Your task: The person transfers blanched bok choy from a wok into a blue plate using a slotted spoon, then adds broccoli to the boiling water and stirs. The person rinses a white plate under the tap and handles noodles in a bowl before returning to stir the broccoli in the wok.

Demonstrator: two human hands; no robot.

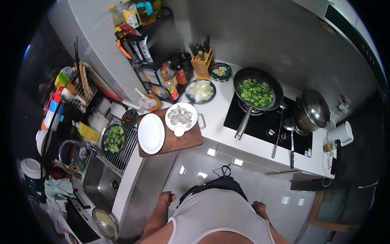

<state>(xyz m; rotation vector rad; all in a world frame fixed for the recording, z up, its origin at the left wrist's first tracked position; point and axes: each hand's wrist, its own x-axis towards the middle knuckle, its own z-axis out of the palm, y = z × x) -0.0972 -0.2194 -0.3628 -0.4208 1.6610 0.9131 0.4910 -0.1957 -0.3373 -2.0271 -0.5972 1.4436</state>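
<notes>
My left hand (166,198) hangs beside my body, below the counter corner, its fingers loosely bent and holding nothing visible. On the other side my right hand (258,208) also hangs low, fingers slightly bent, touching nothing that I can see. Nearest ahead is a wooden cutting board (178,149), with an empty white oval plate (151,133) on it. Beside that plate, a white plate (170,124) holds raw peeled shrimp (180,115), and a small white dish (179,131) sits at its near edge. Chopped greens (256,92) lie in a frying pan (245,121) on the stove.
A black cooktop (231,118) carries a lidded pot (316,109), a ladle (292,142) and a long-handled utensil (277,142). Pale slices fill a plate (200,91) near the knife block (202,64). Left are the sink (99,183) and a bowl of cut cucumber-like pieces (113,139).
</notes>
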